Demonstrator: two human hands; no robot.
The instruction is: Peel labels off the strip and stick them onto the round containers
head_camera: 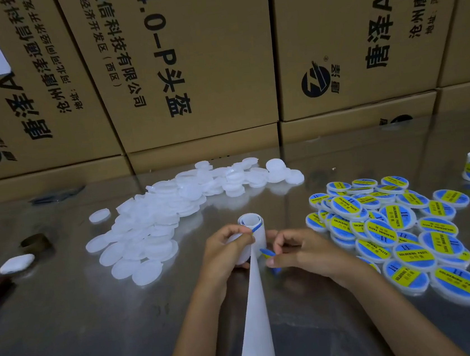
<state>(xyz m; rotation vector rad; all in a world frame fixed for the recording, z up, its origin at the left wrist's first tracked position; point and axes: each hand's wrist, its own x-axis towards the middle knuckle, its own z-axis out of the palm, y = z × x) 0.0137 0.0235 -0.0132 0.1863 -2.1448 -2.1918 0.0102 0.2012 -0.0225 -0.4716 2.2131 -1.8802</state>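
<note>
Left hand grips one coiled white label strip at table centre, right hand pinches one blue label beside it; roughly thirty labelled containers right, blank containers left too overlapped to count.
</note>
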